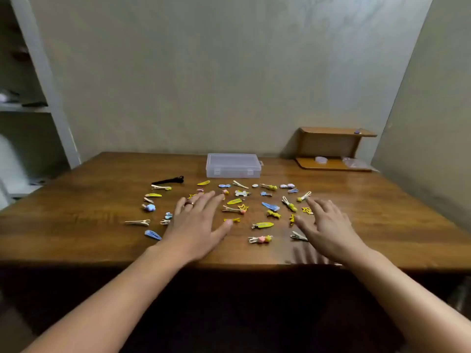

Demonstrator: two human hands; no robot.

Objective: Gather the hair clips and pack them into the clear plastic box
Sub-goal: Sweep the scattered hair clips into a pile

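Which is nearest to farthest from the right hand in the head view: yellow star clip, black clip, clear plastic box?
From the right hand:
1. yellow star clip, just beyond the fingers, nearly touching.
2. clear plastic box, at the table's far middle, lid closed.
3. black clip, far left of the spread, past the left hand.

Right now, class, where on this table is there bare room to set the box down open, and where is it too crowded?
Bare wood lies left of the black clip to the table edge, and right of the right hand, before the wooden shelf. Crowded: the scatter of hair clips between the clear plastic box and both hands, the left hand included.
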